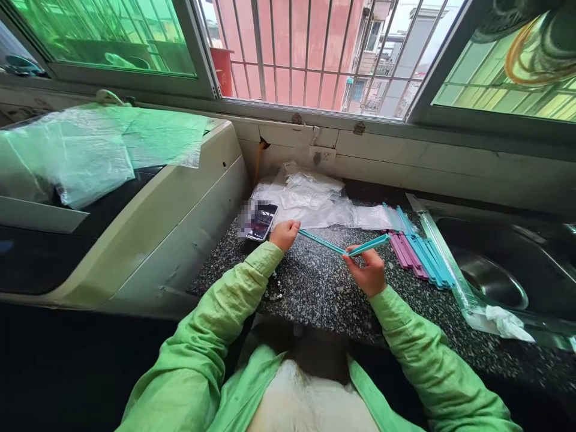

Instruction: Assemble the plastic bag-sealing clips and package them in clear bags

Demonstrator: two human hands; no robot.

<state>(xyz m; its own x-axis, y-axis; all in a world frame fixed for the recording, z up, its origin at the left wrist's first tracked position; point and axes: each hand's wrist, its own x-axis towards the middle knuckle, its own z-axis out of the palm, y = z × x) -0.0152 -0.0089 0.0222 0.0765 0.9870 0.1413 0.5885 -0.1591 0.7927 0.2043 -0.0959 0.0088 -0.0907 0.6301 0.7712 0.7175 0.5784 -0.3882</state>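
Note:
My left hand [284, 234] is closed on the left end of a long, thin teal hinged plastic clip [324, 242]. My right hand [369, 271] pinches the same clip at its bend, where its two arms meet in an open V. One arm runs left to my left hand, while the other points up and right past my right fingers. To the right of my right hand lie several teal clips [429, 255] and several purple clips [406, 253], side by side. Clear plastic bags [310, 192] are heaped beyond my hands.
A phone [261, 222] lies left of the bags on the speckled stone counter [310, 285]. The sink [495, 279] is at the right, with crumpled white tissue [508, 323] on its near edge. A large appliance [180, 240], partly covered by plastic sheeting [103, 150], stands at left.

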